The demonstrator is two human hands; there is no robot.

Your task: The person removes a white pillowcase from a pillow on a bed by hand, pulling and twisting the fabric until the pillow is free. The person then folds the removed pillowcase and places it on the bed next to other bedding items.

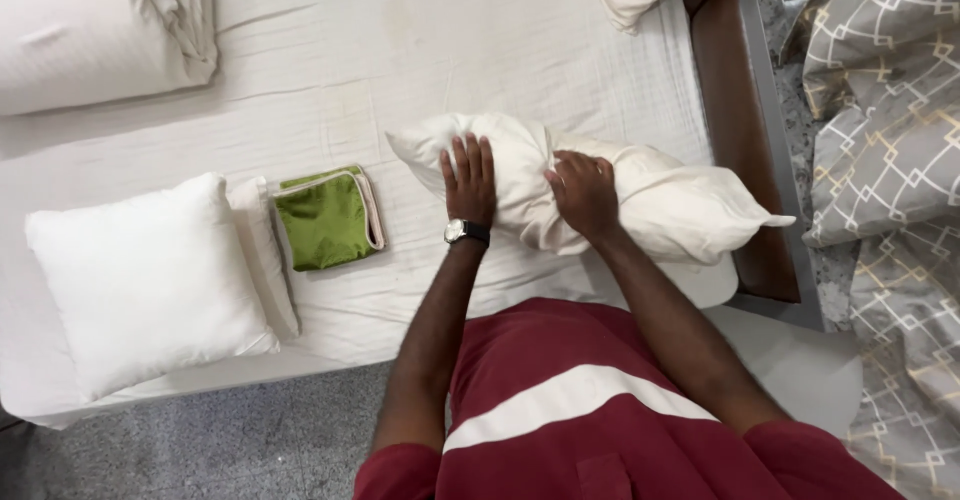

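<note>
Pillow: a cream pillow [600, 185] in a loose, wrinkled case lies crosswise on the bed [330, 70], near its right edge, one corner reaching over the brown bed frame [735, 110]
Left hand: the left hand [468, 178], a wristwatch [466, 230] on its wrist, lies flat with fingers spread on the pillow's left half, pressing and not gripping
Right hand: the right hand [583, 192] rests on the pillow's middle, fingers curled into the bunched cloth; whether it pinches a fold, I cannot tell
Green cloth: a folded green cloth [325, 220] with a pale border lies flat just left of the pillow, apart from it
Square cushion: a white square cushion [150, 280] sits at the near left edge of the bed
Open room: bare sheet beyond the pillow, toward the far side
Right side: a grey patterned blanket [885, 130] lies past the frame
</note>
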